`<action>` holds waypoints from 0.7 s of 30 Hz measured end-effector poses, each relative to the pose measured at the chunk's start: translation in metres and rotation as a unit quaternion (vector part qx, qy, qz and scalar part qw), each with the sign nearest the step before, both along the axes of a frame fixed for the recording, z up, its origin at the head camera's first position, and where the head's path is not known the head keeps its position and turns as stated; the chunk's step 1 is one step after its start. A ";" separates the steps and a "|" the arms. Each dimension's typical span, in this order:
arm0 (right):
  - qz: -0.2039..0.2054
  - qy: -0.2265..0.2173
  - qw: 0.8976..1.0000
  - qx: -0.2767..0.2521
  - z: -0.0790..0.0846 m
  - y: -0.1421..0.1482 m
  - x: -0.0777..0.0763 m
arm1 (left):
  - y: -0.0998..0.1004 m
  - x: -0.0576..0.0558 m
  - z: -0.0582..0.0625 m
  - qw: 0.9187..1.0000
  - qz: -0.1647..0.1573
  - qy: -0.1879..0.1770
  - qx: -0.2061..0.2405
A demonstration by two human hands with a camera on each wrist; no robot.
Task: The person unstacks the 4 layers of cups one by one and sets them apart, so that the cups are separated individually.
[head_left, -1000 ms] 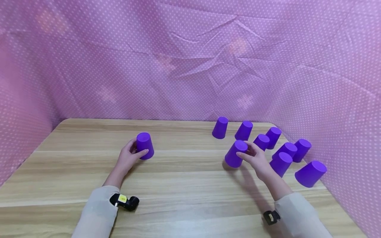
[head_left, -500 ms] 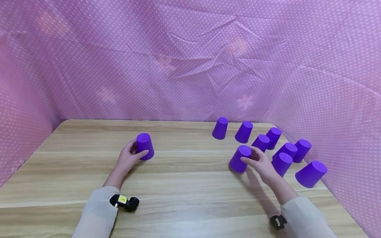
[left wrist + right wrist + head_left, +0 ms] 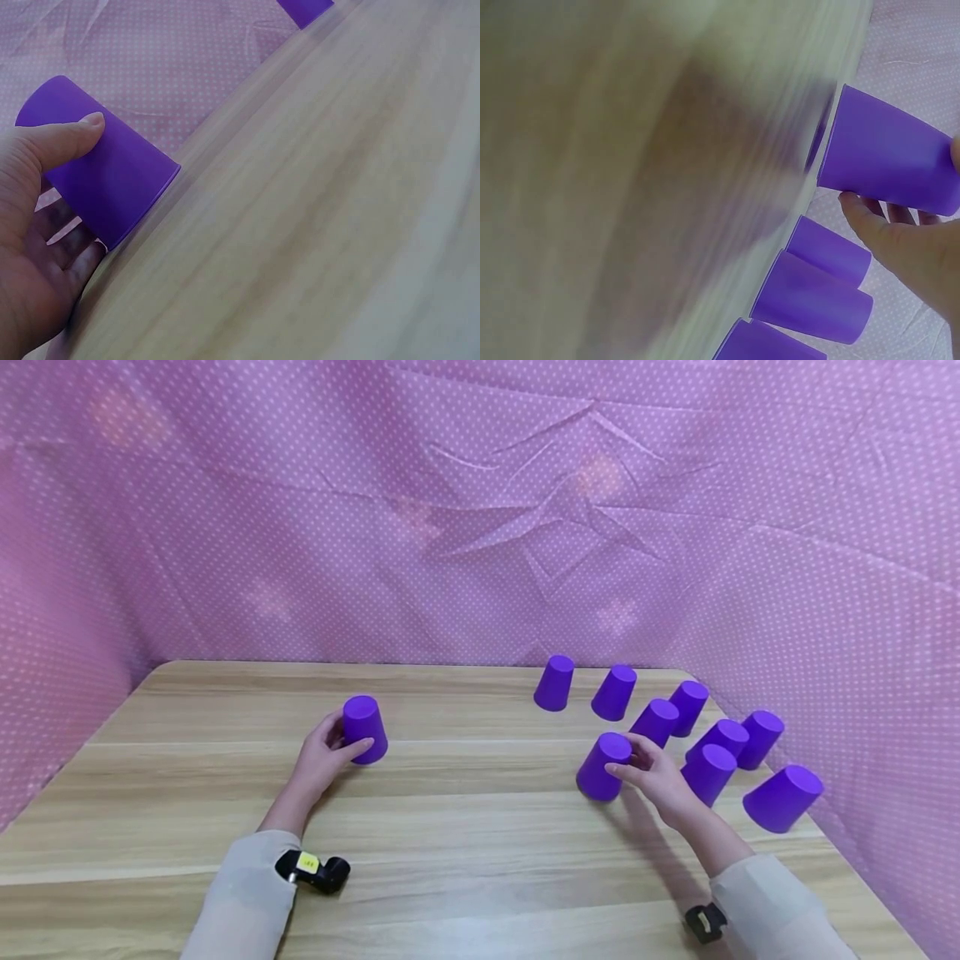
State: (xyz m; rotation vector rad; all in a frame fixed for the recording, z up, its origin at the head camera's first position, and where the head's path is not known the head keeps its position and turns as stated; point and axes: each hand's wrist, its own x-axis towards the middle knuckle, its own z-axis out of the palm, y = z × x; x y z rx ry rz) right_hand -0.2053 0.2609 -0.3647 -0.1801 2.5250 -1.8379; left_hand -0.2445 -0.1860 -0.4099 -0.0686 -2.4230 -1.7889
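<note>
My left hand (image 3: 321,762) grips an upside-down purple cup (image 3: 365,731) on the left part of the table, thumb on its near side and the other fingers behind. The left wrist view shows this cup (image 3: 112,172) with its rim down at the tabletop. Right of centre, my right hand (image 3: 656,781) holds another upside-down purple cup (image 3: 602,768) between thumb and fingers. In the right wrist view this second cup (image 3: 889,150) has its rim close to the wood, above a dark shadow. Just behind that hand stands a similar cup (image 3: 655,722), partly covered by the fingers.
Several more upside-down purple cups stand on the right side, among them a back one (image 3: 554,683), one beside it (image 3: 614,693) and a near right one (image 3: 783,799). The wooden table (image 3: 465,860) meets a pink dotted cloth (image 3: 480,527) at the back and sides.
My right hand has carried its cup down and slightly right, toward me, and the gap to its shadow has narrowed. The left hand and its cup have stayed put.
</note>
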 end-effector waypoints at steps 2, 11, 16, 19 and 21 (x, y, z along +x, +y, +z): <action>0.001 0.002 1.000 -0.001 -0.001 0.001 0.000 | 0.000 0.000 0.000 1.000 0.001 -0.001 -0.001; -0.004 -0.013 1.000 -0.011 -0.003 0.006 -0.001 | 0.000 -0.001 -0.001 1.000 0.002 0.004 0.001; -0.008 -0.019 1.000 -0.019 -0.004 0.007 -0.001 | 0.000 -0.001 -0.002 1.000 0.002 0.005 -0.002; -0.007 -0.011 1.000 -0.018 -0.006 0.008 -0.001 | 0.000 -0.001 -0.002 1.000 0.004 0.000 -0.005; -0.006 -0.007 1.000 -0.018 -0.007 0.008 -0.001 | 0.000 0.000 -0.002 1.000 0.004 -0.004 -0.007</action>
